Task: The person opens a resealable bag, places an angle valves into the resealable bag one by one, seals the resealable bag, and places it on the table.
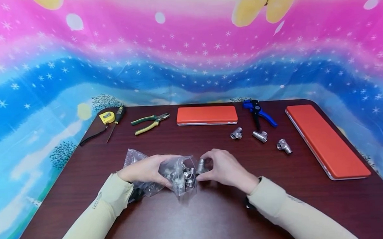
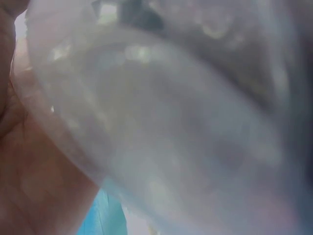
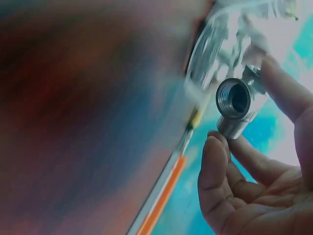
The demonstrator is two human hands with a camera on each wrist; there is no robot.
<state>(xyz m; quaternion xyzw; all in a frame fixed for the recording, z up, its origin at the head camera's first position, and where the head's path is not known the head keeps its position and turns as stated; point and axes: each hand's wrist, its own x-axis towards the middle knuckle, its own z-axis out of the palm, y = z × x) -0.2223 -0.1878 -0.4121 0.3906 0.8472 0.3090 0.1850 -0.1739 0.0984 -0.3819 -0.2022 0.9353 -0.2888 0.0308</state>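
metal fitting [image 1: 200, 166] is pinched by the right hand [image 1: 223, 168], beside a clear plastic bag [image 1: 171, 166] (more fittings [image 1: 189, 175] inside) gripped in the left hand [image 1: 150, 168].

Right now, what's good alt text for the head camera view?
A person's right hand holds a metal fitting beside a clear plastic bag of similar fittings, gripped by the left hand. Three more fittings, two red cases, pliers, a screwdriver, a tape measure and a blue-and-black tool lie on the dark table.
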